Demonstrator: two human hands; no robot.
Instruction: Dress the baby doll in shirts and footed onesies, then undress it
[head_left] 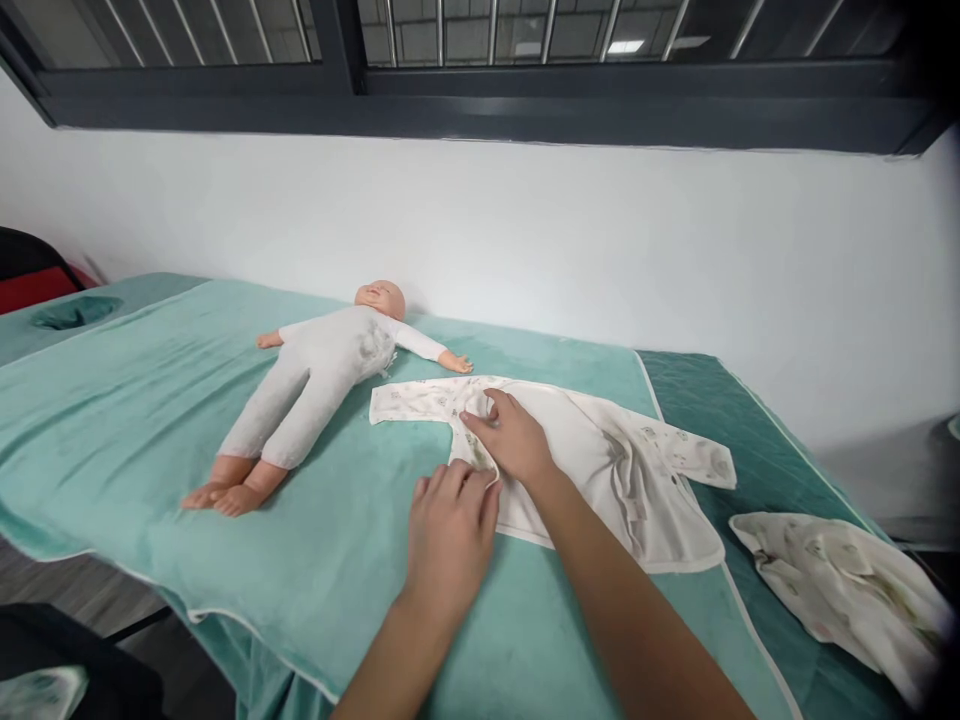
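Observation:
A white baby shirt (pixel 577 430) with a small print lies spread on the green cover, its front opened and both sleeves stretched out sideways. My left hand (pixel 454 525) is closed at the shirt's near left edge, fingers curled over the cloth. Just above it, my right hand (pixel 514 435) reaches across the shirt, thumb and index finger bent around a fold of the front panel; the other fingertips are hidden. Left of the shirt, a baby doll (pixel 322 355) with a white cloth body lies on its back, arms outstretched. One doll hand is close to the left sleeve.
A crumpled printed white cloth (pixel 847 585) lies at the right on the darker green cover (pixel 697 410). The light green cover (pixel 135 430) drapes over the bed's front edge. Behind are a white wall (pixel 525 240) and a barred window. Dark items stand at lower left.

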